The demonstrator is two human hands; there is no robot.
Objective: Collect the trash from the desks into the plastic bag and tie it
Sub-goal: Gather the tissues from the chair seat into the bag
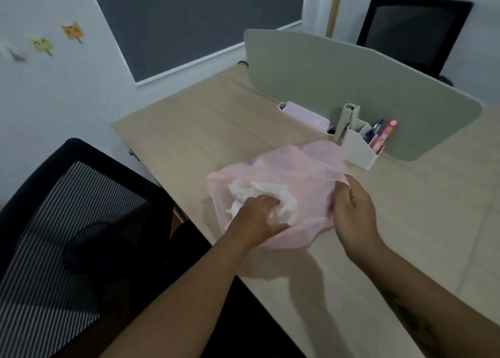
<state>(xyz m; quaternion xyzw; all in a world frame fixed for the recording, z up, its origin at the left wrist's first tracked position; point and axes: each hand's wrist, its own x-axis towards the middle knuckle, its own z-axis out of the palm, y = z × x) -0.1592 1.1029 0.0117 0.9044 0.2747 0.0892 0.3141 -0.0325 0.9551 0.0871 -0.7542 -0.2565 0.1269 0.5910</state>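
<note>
A thin pink plastic bag lies open on the light wooden desk, near its front edge. My left hand reaches into the bag's mouth, its fingers closed on crumpled white tissue paper inside. My right hand pinches the bag's right rim and holds it up, keeping the mouth open. The fingertips of the left hand are hidden in the tissue.
A white pen holder with pens stands just behind the bag, against a grey-green desk divider. A pale pink box sits left of it. A black mesh chair is at the left; another chair is beyond the divider.
</note>
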